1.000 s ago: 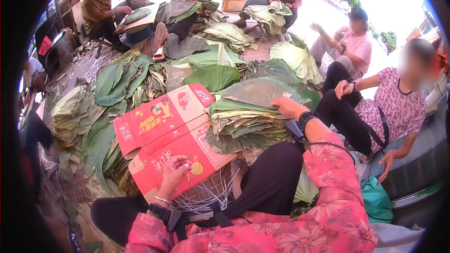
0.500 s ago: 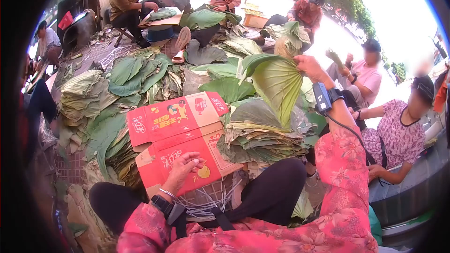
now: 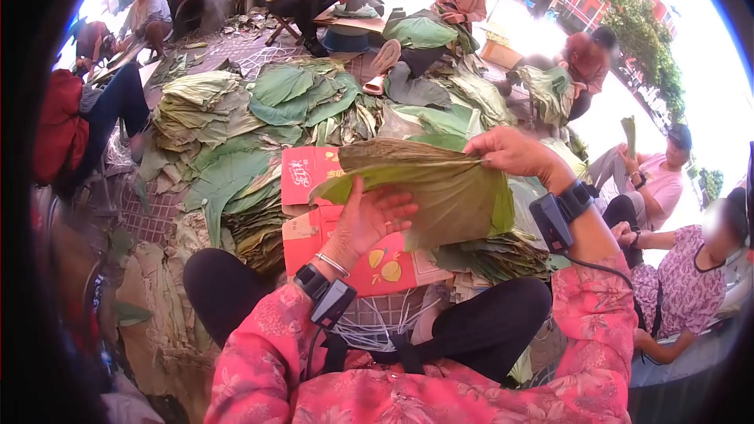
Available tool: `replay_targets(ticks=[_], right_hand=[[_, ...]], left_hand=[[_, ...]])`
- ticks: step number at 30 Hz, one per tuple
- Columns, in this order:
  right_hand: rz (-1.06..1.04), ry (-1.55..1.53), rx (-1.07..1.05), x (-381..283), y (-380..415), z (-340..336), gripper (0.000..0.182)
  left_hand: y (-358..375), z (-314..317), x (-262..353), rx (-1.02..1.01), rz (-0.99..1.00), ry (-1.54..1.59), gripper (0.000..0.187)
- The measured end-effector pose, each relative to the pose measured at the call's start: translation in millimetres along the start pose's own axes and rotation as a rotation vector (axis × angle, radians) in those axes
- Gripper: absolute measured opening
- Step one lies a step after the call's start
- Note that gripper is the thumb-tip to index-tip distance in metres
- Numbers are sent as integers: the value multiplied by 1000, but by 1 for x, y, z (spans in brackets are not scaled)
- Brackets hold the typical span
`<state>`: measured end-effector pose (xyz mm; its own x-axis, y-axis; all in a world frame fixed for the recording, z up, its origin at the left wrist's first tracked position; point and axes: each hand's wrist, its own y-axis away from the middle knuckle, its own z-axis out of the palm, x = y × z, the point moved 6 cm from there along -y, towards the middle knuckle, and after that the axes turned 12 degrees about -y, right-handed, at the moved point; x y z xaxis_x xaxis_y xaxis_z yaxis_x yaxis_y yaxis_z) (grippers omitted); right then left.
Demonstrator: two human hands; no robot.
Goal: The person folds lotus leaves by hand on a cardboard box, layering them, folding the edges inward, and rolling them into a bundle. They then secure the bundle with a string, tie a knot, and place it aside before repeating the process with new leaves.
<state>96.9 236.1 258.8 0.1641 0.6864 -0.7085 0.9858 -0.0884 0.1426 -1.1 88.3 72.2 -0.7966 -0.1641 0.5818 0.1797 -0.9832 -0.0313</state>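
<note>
My right hand (image 3: 518, 155) pinches the edge of a large green-brown leaf (image 3: 432, 196), which stretches leftward over the red cardboard (image 3: 302, 247). My left hand (image 3: 373, 216) is raised beside the leaf's lower left part, palm turned toward it and fingers spread. Whether its fingertips touch the leaf is unclear. The flattened cardboard, printed in yellow and white, lies in front of my crossed legs, partly hidden by leaf and hand. A stack of leaves (image 3: 495, 257) shows beneath the leaf's right side.
Leaf piles (image 3: 200, 106) spread ahead and left. White strings (image 3: 373, 326) lie between my legs. Several people sit around, one in a pink shirt (image 3: 660, 184) and one in a patterned top (image 3: 679, 271) on the right. A blue basin (image 3: 345, 39) stands farther off.
The leaf has swung down and left over the cardboard with my right hand. My left hand has risen toward it, its fingers now more spread. The head view has turned left.
</note>
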Motion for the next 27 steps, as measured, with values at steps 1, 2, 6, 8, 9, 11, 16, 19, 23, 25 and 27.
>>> replay_targets(ticks=[1,2,6,8,9,11,16,19,23,25,27], right_hand=[[-5,-1,10,-3,-7,2,34],[-11,-1,22,-6,-13,2,34],[-218,257,314,-48,-22,-13,35],[-390,473,418,-71,-19,-5,29],[-437,569,466,-80,-17,4,27],[-498,784,530,-83,-16,32,18],[-408,675,528,-14,-29,148,25],[-288,530,446,63,-45,234,25],[-213,470,462,87,-50,278,23],[-156,419,440,86,-48,275,22],[-147,378,426,84,-51,277,22]], left_hand=[[-2,-1,11,34,4,29,74],[-5,-2,22,66,8,58,76],[-14,-7,80,121,168,5,82],[-7,8,109,86,244,41,83],[-5,11,120,70,284,59,83],[-1,6,132,27,316,42,84],[33,-89,121,375,256,2,88],[48,-133,89,311,162,75,87],[57,-174,70,524,117,-1,62],[63,-188,72,645,126,-405,50],[62,-197,82,768,169,-715,43]])
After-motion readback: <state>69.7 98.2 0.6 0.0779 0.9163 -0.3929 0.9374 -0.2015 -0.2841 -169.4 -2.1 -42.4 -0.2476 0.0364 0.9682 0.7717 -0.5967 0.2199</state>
